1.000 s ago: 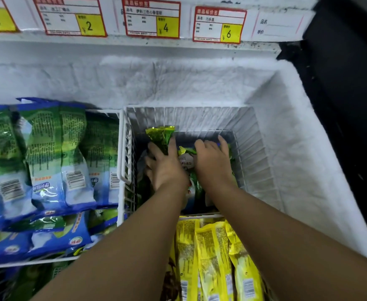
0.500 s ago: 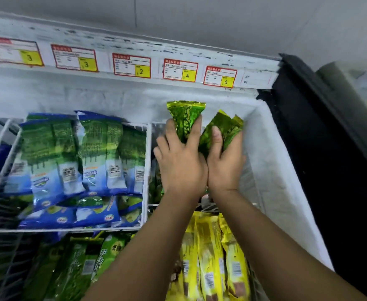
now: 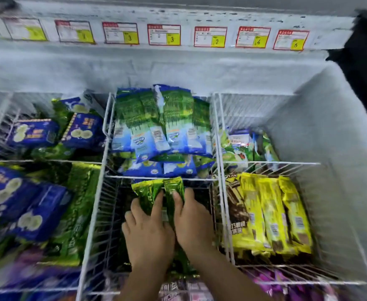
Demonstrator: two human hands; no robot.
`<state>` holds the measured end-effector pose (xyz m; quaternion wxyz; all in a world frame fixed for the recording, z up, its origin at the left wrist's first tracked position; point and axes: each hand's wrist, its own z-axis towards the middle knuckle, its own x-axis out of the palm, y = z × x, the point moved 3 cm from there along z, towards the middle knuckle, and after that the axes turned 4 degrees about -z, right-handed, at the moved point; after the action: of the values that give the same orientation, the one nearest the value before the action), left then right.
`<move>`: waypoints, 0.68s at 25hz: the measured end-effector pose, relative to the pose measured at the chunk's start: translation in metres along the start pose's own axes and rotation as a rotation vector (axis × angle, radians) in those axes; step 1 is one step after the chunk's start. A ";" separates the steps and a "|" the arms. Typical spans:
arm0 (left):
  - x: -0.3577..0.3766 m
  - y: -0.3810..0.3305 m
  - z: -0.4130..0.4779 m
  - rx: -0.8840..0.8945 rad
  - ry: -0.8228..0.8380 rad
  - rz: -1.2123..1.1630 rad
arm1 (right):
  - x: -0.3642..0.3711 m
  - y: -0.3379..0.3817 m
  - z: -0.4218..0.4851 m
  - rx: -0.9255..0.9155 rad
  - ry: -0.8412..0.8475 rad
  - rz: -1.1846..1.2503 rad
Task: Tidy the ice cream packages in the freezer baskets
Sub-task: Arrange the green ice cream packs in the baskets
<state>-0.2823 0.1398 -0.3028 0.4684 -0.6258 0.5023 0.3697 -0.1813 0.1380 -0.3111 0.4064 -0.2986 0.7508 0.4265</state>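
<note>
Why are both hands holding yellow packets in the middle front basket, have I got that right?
Not quite: those are green packets, not yellow. The head view shows the left hand and right hand holding them in the middle front basket; the yellow packets lie in the basket to its right.

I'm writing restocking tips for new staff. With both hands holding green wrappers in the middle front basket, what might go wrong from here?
1. The left hand and right hand grip the green packages low, so their free tops could catch on the basket's rear wire.
2. The blue-green packs behind are heaped above that wire and might slide forward if bumped.
</note>
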 end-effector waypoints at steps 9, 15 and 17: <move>0.090 0.065 0.034 -0.111 0.393 0.119 | 0.097 -0.047 0.013 -0.102 0.072 -0.292; 0.119 0.067 0.045 0.029 0.345 0.170 | 0.127 -0.068 0.014 -0.142 0.338 -0.407; 0.132 0.069 0.046 0.019 0.341 0.226 | 0.134 -0.071 0.016 -0.110 0.284 -0.425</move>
<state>-0.3197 0.1429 -0.4538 0.3381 -0.6145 0.6448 0.3040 -0.1849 0.1059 -0.4601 0.3606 -0.5281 0.6965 0.3255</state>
